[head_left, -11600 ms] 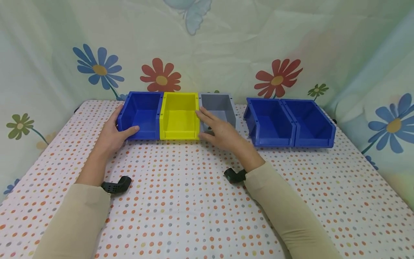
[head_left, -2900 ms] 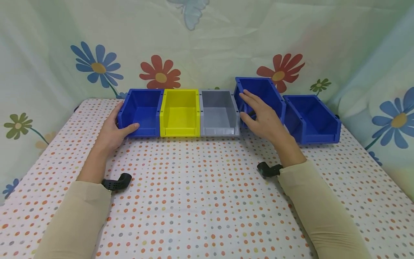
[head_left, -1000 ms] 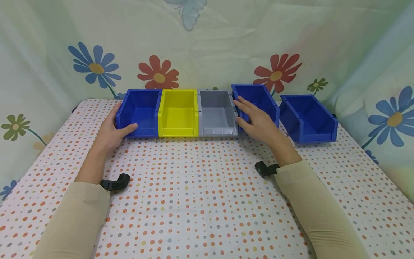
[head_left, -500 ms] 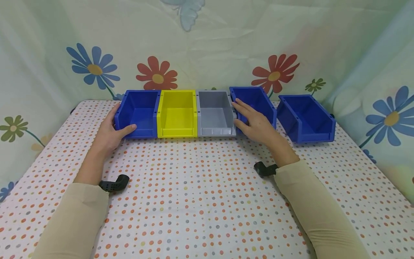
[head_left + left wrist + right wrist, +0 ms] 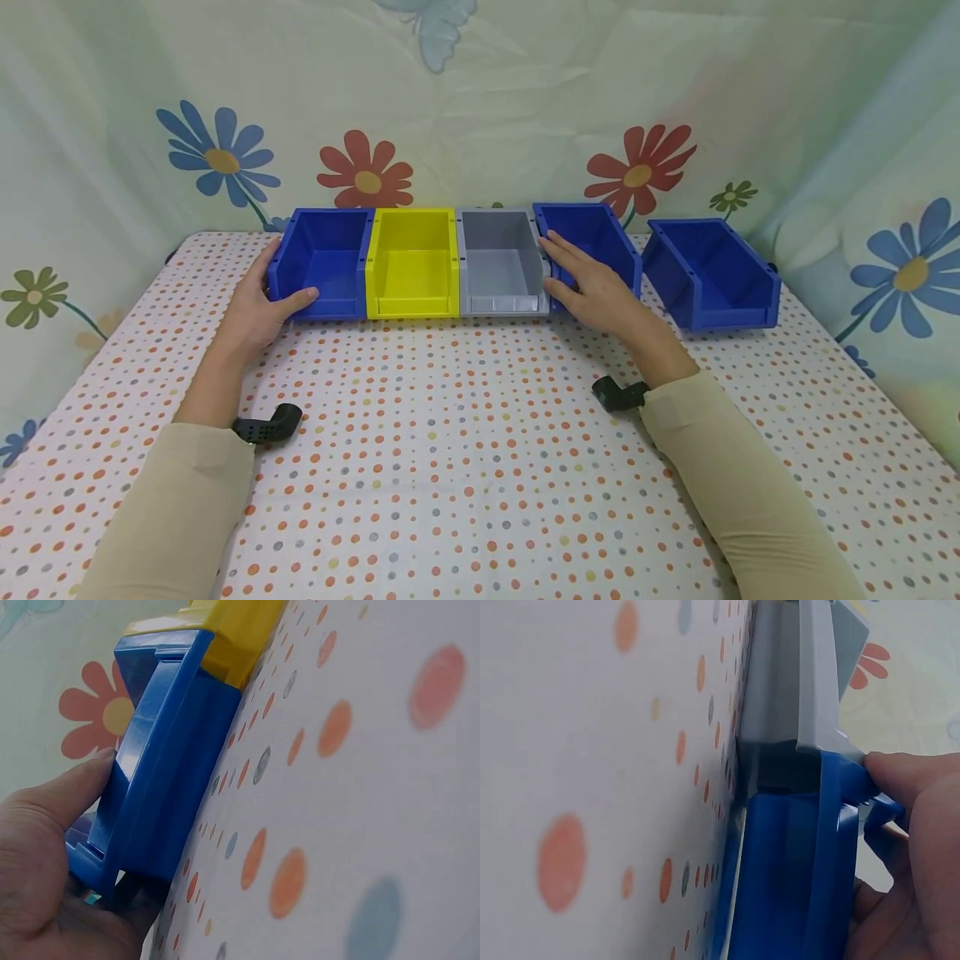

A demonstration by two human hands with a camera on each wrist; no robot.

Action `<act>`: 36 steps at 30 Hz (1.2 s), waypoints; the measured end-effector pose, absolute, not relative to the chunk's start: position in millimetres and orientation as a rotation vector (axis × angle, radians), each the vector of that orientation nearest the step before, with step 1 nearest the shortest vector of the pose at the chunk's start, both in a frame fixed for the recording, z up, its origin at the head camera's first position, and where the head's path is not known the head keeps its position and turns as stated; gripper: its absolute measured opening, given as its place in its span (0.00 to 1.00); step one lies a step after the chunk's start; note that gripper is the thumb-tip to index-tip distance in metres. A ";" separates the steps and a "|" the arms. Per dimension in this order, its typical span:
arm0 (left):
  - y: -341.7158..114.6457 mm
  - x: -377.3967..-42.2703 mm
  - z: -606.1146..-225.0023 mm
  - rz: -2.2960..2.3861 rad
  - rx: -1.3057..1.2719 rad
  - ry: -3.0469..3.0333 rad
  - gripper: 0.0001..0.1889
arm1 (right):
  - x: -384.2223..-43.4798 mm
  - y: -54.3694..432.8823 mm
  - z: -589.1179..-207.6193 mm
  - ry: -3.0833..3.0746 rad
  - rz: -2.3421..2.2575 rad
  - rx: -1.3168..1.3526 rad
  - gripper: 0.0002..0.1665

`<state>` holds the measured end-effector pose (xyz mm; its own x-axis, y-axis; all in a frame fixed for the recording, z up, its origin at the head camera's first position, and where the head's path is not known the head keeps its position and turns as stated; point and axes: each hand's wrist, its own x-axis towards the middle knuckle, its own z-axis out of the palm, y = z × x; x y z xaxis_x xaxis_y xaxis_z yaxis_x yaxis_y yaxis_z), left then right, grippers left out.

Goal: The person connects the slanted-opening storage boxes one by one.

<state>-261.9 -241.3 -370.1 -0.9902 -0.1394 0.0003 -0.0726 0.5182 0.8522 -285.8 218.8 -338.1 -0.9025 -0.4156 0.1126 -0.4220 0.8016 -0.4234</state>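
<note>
At the left end of a row, my left hand (image 5: 255,304) grips the side wall of a blue storage bin (image 5: 330,271), thumb over its front corner and fingers along the outside. A yellow bin (image 5: 416,271) and a grey bin (image 5: 501,265) stand side by side to its right. My right hand (image 5: 596,287) holds a second blue bin (image 5: 588,229) by its left wall, close against the grey bin's right side. In the right wrist view, the thumb lies at the top corner of that blue bin (image 5: 780,877). My right hand hides much of its front.
A third blue bin (image 5: 712,271) stands apart at the right, slightly angled. All the bins rest along the far side of a table (image 5: 450,467) with a dotted cloth. A flowered curtain (image 5: 510,108) hangs right behind them.
My right hand has gone from the grey bin to the second blue bin. That bin was raised, then came down and left beside the grey one. The left hand keeps its grip.
</note>
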 end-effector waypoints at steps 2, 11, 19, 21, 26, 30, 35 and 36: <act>-241.1 -261.4 -369.8 -1.493 0.189 -2.680 0.52 | -285.7 219.2 -338.4 -2.976 0.707 0.695 0.40; -241.5 -261.4 -369.6 -1.479 0.159 -2.687 0.52 | -285.6 220.6 -339.4 -3.018 0.691 0.719 0.40; -241.3 -260.9 -369.3 -1.467 0.158 -2.688 0.52 | -285.8 220.1 -340.5 -3.051 0.699 0.688 0.42; -241.5 -260.5 -369.1 -1.461 0.164 -2.691 0.52 | -286.1 219.4 -341.7 -3.047 0.699 0.681 0.42; -242.8 -259.5 -366.8 -1.444 0.190 -2.707 0.52 | -284.7 218.2 -346.5 -3.024 0.740 0.682 0.44; -242.2 -260.3 -365.3 -1.461 0.174 -2.698 0.52 | -282.1 220.2 -349.0 -2.943 0.810 0.650 0.43; -240.8 -259.7 -367.4 -1.464 0.181 -2.708 0.52 | -279.6 224.4 -349.5 -2.770 0.881 0.594 0.38; -240.8 -259.2 -367.5 -1.461 0.185 -2.714 0.52 | -279.2 224.7 -349.0 -2.738 0.888 0.584 0.37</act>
